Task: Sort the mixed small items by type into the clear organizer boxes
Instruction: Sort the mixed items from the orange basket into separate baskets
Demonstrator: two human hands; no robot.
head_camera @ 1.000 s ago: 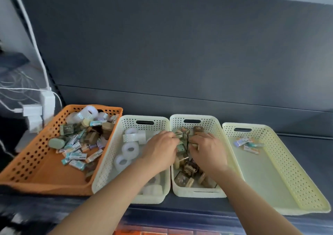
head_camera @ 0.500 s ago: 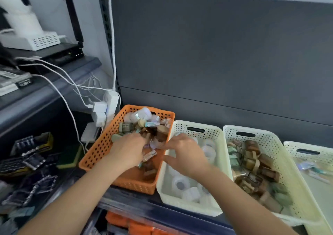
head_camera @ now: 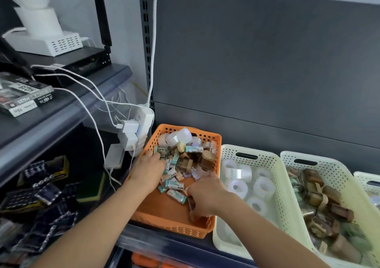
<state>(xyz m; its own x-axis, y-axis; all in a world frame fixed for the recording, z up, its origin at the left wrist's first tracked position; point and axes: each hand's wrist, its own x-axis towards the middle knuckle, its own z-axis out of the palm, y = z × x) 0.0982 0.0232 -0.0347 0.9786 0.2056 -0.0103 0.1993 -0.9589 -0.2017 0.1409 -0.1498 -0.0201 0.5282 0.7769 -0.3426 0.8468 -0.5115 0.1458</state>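
Inside orange basket (head_camera: 158, 211): left hand (head_camera: 147, 171) partly buried; right hand (head_camera: 205, 195) grip seemingly curled.

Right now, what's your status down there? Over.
Left grip on the mixed pile in the orange basket. Right grip curled at a brown piece, hold unclear. Cream basket of tape rolls alongside, path open.

One orange basket (head_camera: 185, 229), three cream baskets (head_camera: 273, 158), two hands (head_camera: 148, 171).

Dark shelf (head_camera: 202, 243), orange basket (head_camera: 174, 225), cream baskets (head_camera: 265, 154)
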